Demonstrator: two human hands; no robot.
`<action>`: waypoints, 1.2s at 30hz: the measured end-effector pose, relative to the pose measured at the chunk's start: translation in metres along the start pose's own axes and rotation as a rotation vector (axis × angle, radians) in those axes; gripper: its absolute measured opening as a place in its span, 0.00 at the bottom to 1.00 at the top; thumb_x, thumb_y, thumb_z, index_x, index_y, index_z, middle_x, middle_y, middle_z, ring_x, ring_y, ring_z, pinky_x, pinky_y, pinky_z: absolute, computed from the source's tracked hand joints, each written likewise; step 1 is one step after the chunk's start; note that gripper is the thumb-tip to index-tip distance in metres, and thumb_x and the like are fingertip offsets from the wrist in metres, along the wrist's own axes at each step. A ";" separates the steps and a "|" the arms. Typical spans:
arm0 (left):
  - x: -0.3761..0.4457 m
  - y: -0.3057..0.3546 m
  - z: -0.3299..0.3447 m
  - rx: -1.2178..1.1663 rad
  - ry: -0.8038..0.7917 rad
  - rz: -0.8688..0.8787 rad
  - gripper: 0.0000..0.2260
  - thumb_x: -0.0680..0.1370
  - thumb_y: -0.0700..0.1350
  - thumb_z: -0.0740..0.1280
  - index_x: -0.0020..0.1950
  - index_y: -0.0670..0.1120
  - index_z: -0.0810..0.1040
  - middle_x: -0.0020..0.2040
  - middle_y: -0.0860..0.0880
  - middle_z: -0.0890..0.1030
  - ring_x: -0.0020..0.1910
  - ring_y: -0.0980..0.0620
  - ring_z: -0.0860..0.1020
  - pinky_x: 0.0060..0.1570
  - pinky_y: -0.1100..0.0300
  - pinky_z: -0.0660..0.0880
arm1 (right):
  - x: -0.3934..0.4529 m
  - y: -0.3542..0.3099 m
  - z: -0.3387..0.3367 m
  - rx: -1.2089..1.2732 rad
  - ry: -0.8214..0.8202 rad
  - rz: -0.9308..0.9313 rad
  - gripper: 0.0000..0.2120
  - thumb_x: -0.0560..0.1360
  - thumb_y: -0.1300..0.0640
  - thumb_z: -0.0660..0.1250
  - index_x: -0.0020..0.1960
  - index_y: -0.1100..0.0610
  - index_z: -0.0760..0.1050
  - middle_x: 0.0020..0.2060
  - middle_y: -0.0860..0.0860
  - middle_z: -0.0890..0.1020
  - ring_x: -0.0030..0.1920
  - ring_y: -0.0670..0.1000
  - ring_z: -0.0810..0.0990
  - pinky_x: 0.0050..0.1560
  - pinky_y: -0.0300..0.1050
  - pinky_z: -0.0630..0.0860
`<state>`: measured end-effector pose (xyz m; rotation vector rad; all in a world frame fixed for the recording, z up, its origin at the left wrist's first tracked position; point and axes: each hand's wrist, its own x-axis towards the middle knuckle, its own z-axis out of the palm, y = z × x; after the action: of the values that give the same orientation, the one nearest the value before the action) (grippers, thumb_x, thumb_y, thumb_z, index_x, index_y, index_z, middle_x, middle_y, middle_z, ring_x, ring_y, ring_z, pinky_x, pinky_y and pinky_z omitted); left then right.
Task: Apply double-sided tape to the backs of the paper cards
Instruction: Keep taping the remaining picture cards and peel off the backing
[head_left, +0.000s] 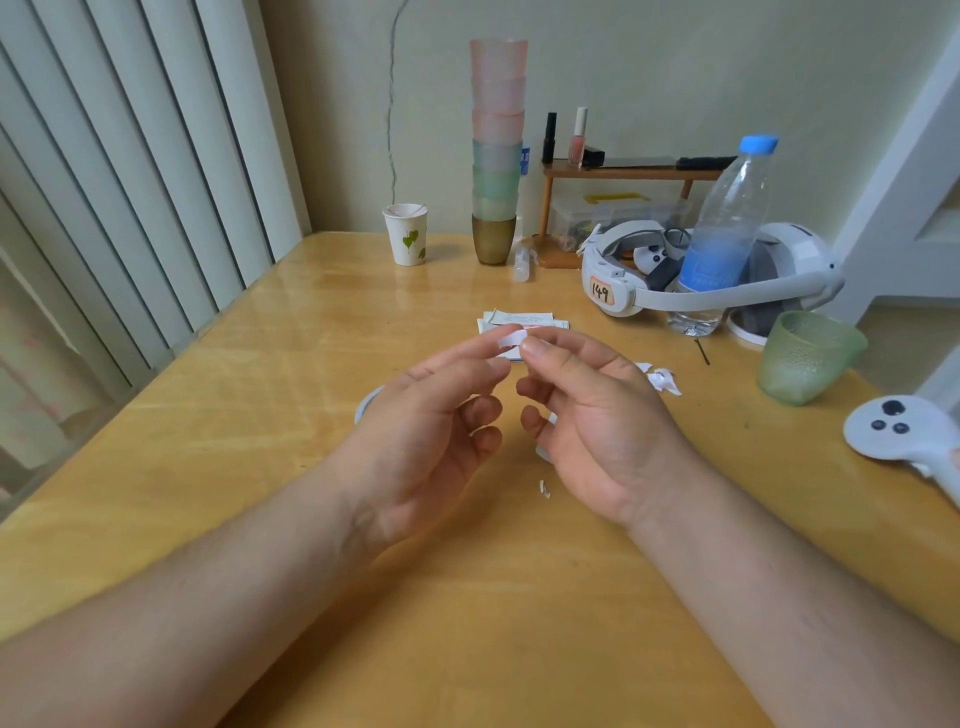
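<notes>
Tape strip (510, 340) pinched between left hand (431, 415) and right hand (597, 415) fingertips.

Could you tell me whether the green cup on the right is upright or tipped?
Tipped: the green cup leans on the table, mouth tilted up.

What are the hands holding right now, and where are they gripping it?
A small white strip of tape, pinched at its ends between the left hand and the right hand.
</notes>
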<state>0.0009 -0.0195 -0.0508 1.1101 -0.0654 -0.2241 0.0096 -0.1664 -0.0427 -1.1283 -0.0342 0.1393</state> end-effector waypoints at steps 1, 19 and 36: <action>0.000 0.000 0.000 0.006 0.007 0.012 0.14 0.75 0.42 0.72 0.59 0.49 0.88 0.38 0.54 0.75 0.34 0.56 0.68 0.37 0.61 0.65 | 0.000 0.001 0.000 -0.018 0.007 -0.014 0.09 0.75 0.59 0.73 0.40 0.48 0.87 0.39 0.46 0.82 0.44 0.48 0.75 0.47 0.45 0.70; 0.003 0.000 -0.002 0.055 0.138 0.075 0.08 0.81 0.43 0.70 0.51 0.50 0.90 0.36 0.53 0.66 0.34 0.55 0.62 0.35 0.60 0.62 | 0.000 0.005 -0.005 -0.366 0.044 -0.351 0.12 0.79 0.65 0.68 0.51 0.52 0.88 0.49 0.53 0.83 0.42 0.45 0.78 0.39 0.35 0.75; 0.003 -0.008 -0.001 0.129 0.212 0.134 0.07 0.82 0.44 0.70 0.52 0.48 0.90 0.33 0.53 0.67 0.32 0.55 0.63 0.35 0.60 0.62 | 0.005 0.003 -0.006 -0.577 0.174 -0.204 0.22 0.74 0.49 0.73 0.68 0.44 0.78 0.50 0.41 0.84 0.49 0.48 0.84 0.47 0.45 0.81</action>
<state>0.0031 -0.0229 -0.0583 1.2470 0.0353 0.0189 0.0147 -0.1703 -0.0484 -1.6999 -0.0353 -0.1629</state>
